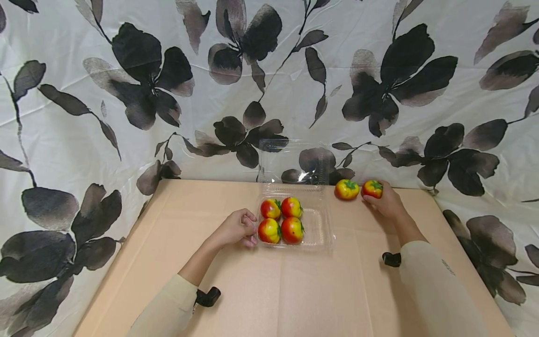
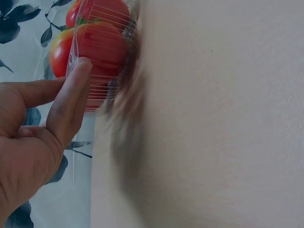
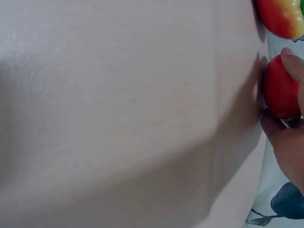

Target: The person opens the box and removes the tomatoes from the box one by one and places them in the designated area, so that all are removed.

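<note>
A clear plastic clamshell box (image 1: pixel 316 229) lies with its lid (image 1: pixel 294 161) raised at the back. Several red-and-yellow tomatoes (image 1: pixel 292 230) with green tops fill its left part. My left hand (image 1: pixel 236 228) pinches the left rim of the box; in the left wrist view its thumb and fingers (image 2: pixel 71 102) meet at the clear wall. At the back right, my right hand (image 1: pixel 388 202) grips another tomato (image 1: pixel 372 188), its fingers and thumb round the sides, close to the tabletop in the right wrist view. One more tomato (image 1: pixel 347 189) sits just left of it.
The light wood-look table (image 1: pixel 294 290) ends at a white cloth (image 1: pixel 311 103) with dark flowers, which rises behind and at both sides. A black wrist device (image 1: pixel 208 296) hangs under the left sleeve and another (image 1: pixel 391 259) at the right.
</note>
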Demonstrator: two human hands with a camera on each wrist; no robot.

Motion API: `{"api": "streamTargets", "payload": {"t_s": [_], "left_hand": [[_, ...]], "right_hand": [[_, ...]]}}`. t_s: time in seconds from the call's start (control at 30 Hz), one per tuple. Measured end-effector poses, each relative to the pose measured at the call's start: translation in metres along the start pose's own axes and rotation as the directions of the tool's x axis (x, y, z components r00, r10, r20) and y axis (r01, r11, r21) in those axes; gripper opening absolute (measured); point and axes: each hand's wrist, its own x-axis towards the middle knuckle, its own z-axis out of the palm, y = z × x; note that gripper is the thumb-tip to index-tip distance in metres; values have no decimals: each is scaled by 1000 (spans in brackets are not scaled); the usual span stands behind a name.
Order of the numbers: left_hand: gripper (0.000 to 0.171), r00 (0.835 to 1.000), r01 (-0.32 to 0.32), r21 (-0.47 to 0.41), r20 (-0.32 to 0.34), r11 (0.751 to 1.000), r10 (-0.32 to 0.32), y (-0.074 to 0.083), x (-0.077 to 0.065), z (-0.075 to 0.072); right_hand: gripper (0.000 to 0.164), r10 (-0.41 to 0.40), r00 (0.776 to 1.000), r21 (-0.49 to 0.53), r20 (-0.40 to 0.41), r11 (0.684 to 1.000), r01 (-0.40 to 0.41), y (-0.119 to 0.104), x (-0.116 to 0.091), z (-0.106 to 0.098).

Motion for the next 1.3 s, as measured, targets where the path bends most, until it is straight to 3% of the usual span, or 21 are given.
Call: {"api": "streamTargets", "payload": {"t_s": [0.63,1.3], "left_hand": [[27,1000,-7,3,-3,1000,7,0,1,0],[28,1000,15,-6,-3,1000,-15,-1,2,-1]], "right_hand": [[100,34,998,22,43,999,-35,-4,-2,0],[102,16,1000,2,21,1000,-16,-5,-4,-1]]}}
